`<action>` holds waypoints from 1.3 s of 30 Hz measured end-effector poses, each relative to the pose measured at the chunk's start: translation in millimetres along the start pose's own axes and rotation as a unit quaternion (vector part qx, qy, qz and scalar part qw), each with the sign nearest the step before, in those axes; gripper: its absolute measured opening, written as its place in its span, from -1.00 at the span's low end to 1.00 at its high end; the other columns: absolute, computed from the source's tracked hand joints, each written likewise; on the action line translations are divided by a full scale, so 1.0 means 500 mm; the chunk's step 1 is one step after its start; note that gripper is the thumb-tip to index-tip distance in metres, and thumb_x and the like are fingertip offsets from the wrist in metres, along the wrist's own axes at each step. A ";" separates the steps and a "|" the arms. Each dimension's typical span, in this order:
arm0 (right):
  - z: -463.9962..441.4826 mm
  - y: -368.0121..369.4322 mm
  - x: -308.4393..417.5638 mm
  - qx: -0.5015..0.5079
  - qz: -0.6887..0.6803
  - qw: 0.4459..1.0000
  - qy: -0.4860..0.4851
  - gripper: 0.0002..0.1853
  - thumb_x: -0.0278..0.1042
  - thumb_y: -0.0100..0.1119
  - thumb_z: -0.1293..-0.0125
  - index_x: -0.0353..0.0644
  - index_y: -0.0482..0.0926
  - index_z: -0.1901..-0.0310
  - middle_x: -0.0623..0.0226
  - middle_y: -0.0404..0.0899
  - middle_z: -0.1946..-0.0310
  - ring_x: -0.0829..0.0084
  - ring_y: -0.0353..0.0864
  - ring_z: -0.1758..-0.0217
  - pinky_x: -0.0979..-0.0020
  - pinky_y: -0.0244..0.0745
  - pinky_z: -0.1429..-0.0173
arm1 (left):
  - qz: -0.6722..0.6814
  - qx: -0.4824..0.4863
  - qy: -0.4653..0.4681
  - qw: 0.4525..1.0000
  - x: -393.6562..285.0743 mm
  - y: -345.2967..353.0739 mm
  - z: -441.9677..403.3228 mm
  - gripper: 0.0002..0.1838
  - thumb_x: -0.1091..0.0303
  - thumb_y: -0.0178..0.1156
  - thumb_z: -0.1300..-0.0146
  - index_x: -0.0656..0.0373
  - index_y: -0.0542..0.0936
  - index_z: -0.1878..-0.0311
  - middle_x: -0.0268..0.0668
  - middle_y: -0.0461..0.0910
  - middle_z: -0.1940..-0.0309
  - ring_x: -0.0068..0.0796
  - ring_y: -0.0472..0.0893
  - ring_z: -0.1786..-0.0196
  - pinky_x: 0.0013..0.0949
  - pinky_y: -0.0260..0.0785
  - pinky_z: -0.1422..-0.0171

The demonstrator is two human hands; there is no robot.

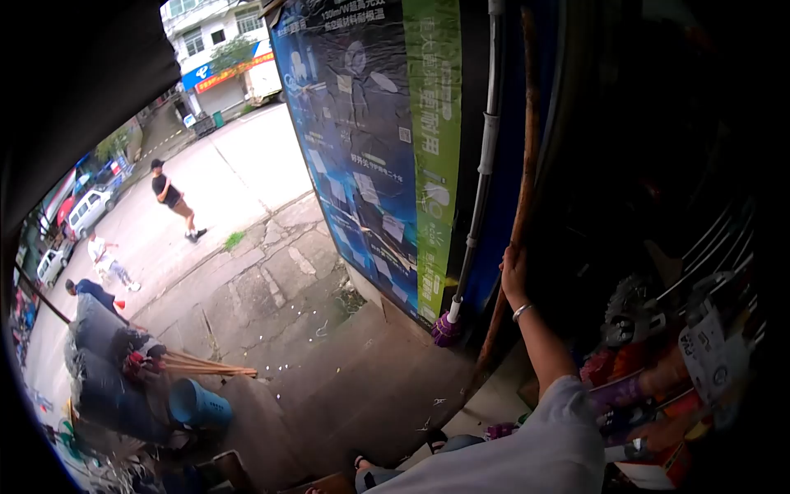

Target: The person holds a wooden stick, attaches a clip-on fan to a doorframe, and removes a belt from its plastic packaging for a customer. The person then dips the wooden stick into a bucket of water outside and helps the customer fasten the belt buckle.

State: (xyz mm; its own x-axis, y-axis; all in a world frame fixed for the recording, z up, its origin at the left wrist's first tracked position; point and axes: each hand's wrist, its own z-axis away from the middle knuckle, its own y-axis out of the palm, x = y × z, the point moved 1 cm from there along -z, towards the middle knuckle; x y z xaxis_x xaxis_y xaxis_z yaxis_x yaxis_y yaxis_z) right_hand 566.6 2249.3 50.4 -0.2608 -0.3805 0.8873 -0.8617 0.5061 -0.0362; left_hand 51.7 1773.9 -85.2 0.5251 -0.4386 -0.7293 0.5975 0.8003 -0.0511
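My right hand [514, 276], with a bracelet at its wrist, is closed round a long wooden pole [528, 123]. The pole stands nearly upright, leaning slightly, and its lower end fades into shadow near the floor. Close to its left is a mop with a white handle [485, 156] and a purple head [447, 329]. Both stand by a large poster-covered panel [354, 123] in blue and green. Below the arm my grey sleeve [559, 420] and my sandalled feet show. My left hand is not in view.
Dark, cluttered goods fill the right, including a white-labelled package [704, 350]. At lower left stand a blue bucket [197, 403], wooden sticks [210, 366] and a plastic-wrapped bundle [99, 354]. Several people, one in a black top [167, 191], and a white van [89, 211] are on the street.
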 end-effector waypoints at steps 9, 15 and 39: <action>0.004 0.017 -0.285 -0.008 0.196 0.976 0.091 -0.51 -0.10 -0.08 -0.26 -0.48 0.32 0.07 -0.12 0.40 0.07 0.07 0.39 -0.01 0.28 0.27 -0.06 | -0.006 -0.056 -0.056 0.997 0.238 -0.071 0.184 -0.48 0.28 0.18 -0.06 -0.01 0.26 -0.12 -0.29 0.45 0.19 -0.40 0.44 0.14 -0.30 0.29 0.03; 0.424 -0.111 -0.459 0.148 0.356 0.901 0.201 -0.31 -0.10 0.00 -0.17 -0.45 0.07 -0.18 -0.19 0.13 -0.16 0.00 0.14 -0.23 0.25 0.07 -0.28 | 0.015 -0.216 -0.064 0.974 0.374 -0.112 0.220 -0.73 0.38 0.12 -0.07 0.20 0.42 0.13 -0.32 0.48 0.38 -0.54 0.49 0.39 -0.47 0.33 0.43; 1.369 0.171 0.039 0.920 0.177 0.243 -0.251 -0.68 -0.11 0.07 0.01 -0.10 0.60 0.27 0.17 0.58 0.35 0.20 0.55 0.19 0.27 0.39 0.11 | 0.178 -0.527 -0.214 0.803 1.156 -0.162 0.838 -0.71 0.26 0.17 0.06 0.24 0.53 0.29 -0.10 0.56 0.39 -0.26 0.57 0.30 -0.28 0.39 0.15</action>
State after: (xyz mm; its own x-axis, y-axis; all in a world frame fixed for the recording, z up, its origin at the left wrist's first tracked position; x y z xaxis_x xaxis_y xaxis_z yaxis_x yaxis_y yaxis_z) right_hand 189.9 1755.5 -250.3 -0.0824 -0.8454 0.5277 0.6379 -0.4515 -0.6238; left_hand 560.8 1284.2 -216.7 0.8433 -0.0247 -0.5369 -0.3642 0.7084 -0.6046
